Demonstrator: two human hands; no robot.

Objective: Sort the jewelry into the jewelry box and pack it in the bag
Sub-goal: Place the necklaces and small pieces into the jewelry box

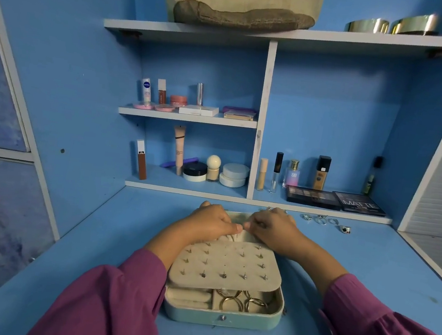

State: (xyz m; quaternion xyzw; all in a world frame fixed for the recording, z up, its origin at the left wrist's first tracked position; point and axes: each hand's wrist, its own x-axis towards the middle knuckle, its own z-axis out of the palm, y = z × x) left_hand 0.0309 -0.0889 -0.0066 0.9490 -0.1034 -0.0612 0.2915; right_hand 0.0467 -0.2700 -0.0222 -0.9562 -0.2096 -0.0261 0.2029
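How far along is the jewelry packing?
Partly done. Studs fill the earring panel and gold hoops lie in the jewelry box. Both hands, left and right, work at its far end; what they hold is hidden. Rings wait on the desk; the bag sits shelved.

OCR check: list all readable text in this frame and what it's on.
"JUST EAT MORE HEALTHY": canvas bag on the top shelf.
"NIVEA": white tube on the middle shelf.
"SB": small perfume bottle.
"MATTE": black palette; the smaller line beneath is too blurred.
Other cosmetics labels: too small to read.
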